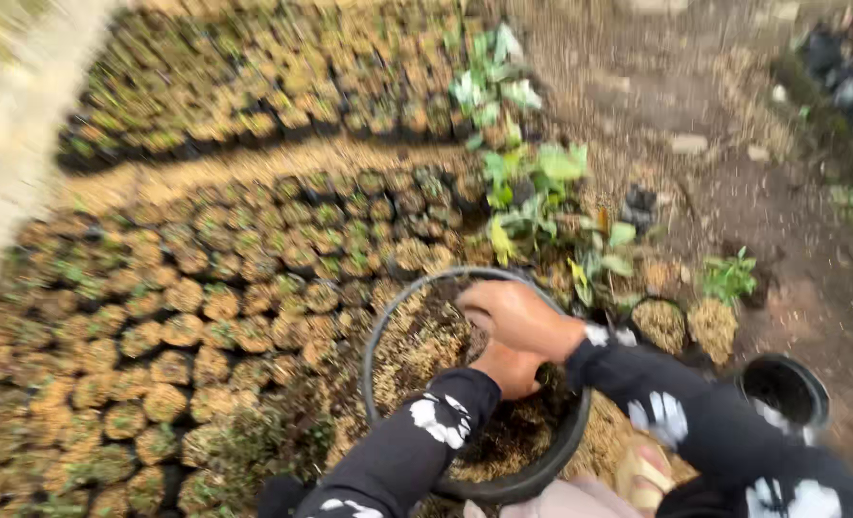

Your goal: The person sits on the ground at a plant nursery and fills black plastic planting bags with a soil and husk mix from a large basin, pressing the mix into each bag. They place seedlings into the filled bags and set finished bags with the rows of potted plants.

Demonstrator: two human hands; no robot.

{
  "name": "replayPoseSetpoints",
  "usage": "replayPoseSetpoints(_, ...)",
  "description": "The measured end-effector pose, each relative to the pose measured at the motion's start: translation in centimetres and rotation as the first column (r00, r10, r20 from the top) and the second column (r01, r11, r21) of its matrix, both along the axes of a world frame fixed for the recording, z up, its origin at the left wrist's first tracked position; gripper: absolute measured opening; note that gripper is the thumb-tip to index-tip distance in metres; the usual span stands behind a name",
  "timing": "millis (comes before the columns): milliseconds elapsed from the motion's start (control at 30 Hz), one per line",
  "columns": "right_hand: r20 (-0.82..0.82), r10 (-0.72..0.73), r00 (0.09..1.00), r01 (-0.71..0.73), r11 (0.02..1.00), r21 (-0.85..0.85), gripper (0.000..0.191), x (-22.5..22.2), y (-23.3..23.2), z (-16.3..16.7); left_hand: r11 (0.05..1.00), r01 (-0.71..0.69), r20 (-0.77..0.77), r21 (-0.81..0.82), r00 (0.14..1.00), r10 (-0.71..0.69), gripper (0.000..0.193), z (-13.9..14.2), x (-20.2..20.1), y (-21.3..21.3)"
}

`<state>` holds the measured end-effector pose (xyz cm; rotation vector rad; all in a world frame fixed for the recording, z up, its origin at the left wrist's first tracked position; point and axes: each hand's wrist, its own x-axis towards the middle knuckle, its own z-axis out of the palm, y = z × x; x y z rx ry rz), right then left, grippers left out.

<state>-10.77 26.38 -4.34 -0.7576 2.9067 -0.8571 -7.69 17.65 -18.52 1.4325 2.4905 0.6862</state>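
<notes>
While both hands sit inside the black basin (pixel 388 317) near centre, right hand (pixel 517 317) lies curled over left hand (pixel 508 369), grip unclear; basin holds husk mix, seedling bags (pixel 186 317) left, small black pot (pixel 786 393) right.

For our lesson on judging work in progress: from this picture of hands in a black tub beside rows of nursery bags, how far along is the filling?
Done: rows of small bags stand packed with husk mix, some sprouting. In hand: both hands, left hand under right hand, are down in the black tub, which holds dark soil and pale husk. Left: mix remains in the tub, and another black pot at the right looks empty.
</notes>
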Motion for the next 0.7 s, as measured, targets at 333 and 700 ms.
replayPoseSetpoints(333, 0.085, -0.455, 0.887, 0.459, 0.842, -0.284, 0.025, 11.2, 7.0, -0.5, 0.927, -0.357, -0.033, 0.112, 0.931, 0.362, 0.022, 6.4, 3.4, -6.5)
replayPoseSetpoints(700, 0.511, -0.376, 0.773, 0.56, 0.782, -0.273, 0.06, 16.3, 1.9, -3.9, 0.47, -0.81, 0.429, 0.35, 0.585, 0.688, 0.041, 10.8, 6.9, -11.8)
